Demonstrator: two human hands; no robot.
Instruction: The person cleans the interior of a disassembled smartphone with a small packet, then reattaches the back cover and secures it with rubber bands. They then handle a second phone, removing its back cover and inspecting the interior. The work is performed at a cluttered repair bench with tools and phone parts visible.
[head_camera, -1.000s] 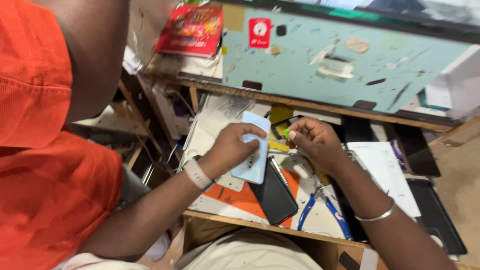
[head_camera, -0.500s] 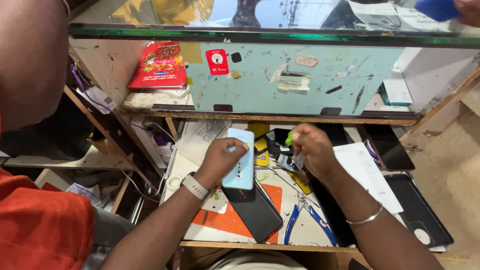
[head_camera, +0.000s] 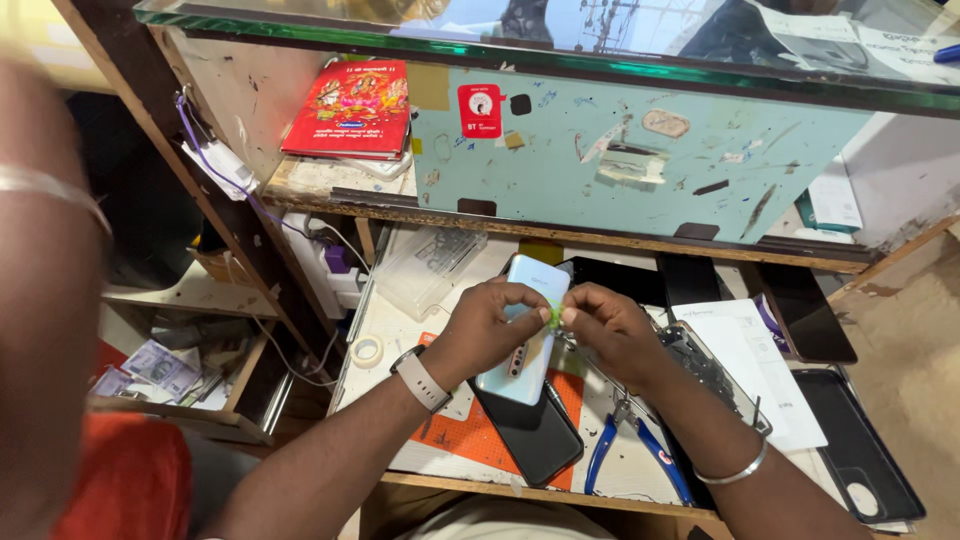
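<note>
My left hand (head_camera: 484, 328) holds a pale blue phone back cover (head_camera: 526, 345) upright over the work mat, thumb and fingers around its left edge. Against the cover's right edge, my right hand (head_camera: 604, 330) pinches a small green piece (head_camera: 554, 315); the fingertips of both hands meet there. A black phone (head_camera: 535, 435) lies flat on the orange cutting mat (head_camera: 470, 440) just under the cover. A watch with a beige strap is on my left wrist, a metal bangle on my right.
Blue-handled pliers (head_camera: 620, 445) lie right of the black phone. White papers (head_camera: 750, 365) and dark phone panels (head_camera: 860, 450) sit to the right. A roll of tape (head_camera: 367, 351) and a clear plastic box (head_camera: 425, 270) lie left. A red book (head_camera: 352, 110) rests on the shelf; another person's arm is at far left.
My right hand has come over to the cover's edge and pinches the green piece where both hands meet. The view has tilted, and the orange-clad person fills less of the left.
</note>
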